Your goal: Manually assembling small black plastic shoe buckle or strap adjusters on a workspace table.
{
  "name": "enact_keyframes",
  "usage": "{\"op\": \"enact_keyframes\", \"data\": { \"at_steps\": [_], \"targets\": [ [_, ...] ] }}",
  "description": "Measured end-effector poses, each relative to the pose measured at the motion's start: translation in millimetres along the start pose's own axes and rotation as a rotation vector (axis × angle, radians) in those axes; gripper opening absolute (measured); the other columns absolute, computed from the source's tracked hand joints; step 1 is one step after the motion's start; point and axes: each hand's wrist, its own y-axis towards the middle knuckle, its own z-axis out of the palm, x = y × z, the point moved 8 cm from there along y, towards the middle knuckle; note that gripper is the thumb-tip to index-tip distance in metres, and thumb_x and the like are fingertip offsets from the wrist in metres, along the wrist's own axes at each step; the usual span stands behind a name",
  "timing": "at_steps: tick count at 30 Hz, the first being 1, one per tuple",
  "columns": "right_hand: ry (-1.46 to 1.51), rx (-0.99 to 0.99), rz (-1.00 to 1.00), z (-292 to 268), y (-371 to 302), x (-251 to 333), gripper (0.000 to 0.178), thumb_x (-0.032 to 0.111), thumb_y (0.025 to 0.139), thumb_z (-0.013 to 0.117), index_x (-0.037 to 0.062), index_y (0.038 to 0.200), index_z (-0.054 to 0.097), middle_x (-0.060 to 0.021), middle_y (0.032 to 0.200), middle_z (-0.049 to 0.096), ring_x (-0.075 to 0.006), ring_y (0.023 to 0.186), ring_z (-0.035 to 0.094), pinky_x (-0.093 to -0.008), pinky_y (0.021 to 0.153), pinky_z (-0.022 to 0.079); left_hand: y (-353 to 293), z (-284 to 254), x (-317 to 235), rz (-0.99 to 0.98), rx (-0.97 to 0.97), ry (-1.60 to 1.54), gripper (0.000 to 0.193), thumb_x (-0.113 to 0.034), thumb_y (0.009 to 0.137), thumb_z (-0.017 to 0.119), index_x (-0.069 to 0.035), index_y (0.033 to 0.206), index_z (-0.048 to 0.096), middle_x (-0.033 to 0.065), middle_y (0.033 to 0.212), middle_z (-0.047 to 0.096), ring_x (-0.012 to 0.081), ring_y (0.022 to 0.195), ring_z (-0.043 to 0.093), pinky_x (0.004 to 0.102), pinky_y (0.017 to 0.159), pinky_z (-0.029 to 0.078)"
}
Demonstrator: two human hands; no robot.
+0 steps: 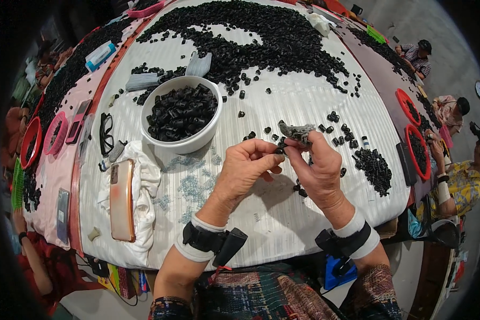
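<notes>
Above the near middle of the table, my left hand [245, 168] and my right hand [322, 170] almost meet. A small black plastic part [280, 151] sits between their fingertips, with the left thumb and forefinger pinched on it. My right thumb and fingers close against the same spot and partly hide it. Grey fuzzy fabric [297, 132] covers or lies along the right forefinger; I cannot tell which. Several loose black parts [346, 136] lie just beyond and right of my right hand. Left of my hands stands a white bowl [178, 145] heaped with black parts.
A large pile of black parts [282, 32] spreads across the far table. Small black pieces [373, 170] are heaped at right. A phone [122, 200] lies on white cloth [144, 186], below eyeglasses [106, 133]. Tiny clear springs or rings [194, 186] lie scattered. Other people sit at both sides.
</notes>
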Motion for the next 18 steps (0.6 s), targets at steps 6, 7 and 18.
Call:
{"op": "enact_keyframes", "data": {
  "at_steps": [6,7,18],
  "targets": [
    [-0.017,-0.009,-0.001,4.8,-1.7,-2.2,0.021,-0.004,0.076,0.067,-0.0007,0.093,0.055,-0.0110,0.081,0.063,-0.0196,0.069,0.065,-0.0280,0.060,0.053,-1.1,-0.6,-0.3,-0.020,-0.023,0.052,0.016,-0.009,0.081,0.068,0.000,0.093,0.063,0.0054,0.077,0.065,0.0108,0.068,0.063,0.0215,0.054,0.050],
    [-0.036,-0.015,-0.008,4.6,-1.4,-1.2,0.021,-0.004,0.076,0.067,-0.0007,0.092,0.055,-0.0109,0.079,0.062,-0.0200,0.067,0.064,-0.0284,0.058,0.052,-1.0,-0.5,-0.3,-0.022,-0.024,0.069,0.015,-0.009,0.081,0.068,0.000,0.093,0.063,0.0054,0.077,0.065,0.0106,0.067,0.063,0.0213,0.054,0.050],
    [-0.145,0.007,-0.049,5.8,-6.6,1.4,0.019,-0.005,0.072,0.067,0.0000,0.087,0.056,-0.0126,0.076,0.059,-0.0262,0.066,0.062,-0.0328,0.055,0.050,-2.2,-2.2,3.7,-0.041,-0.056,0.088,0.016,-0.011,0.082,0.068,0.000,0.093,0.065,0.0058,0.078,0.067,0.0114,0.068,0.064,0.0217,0.055,0.051]
  ]
}}
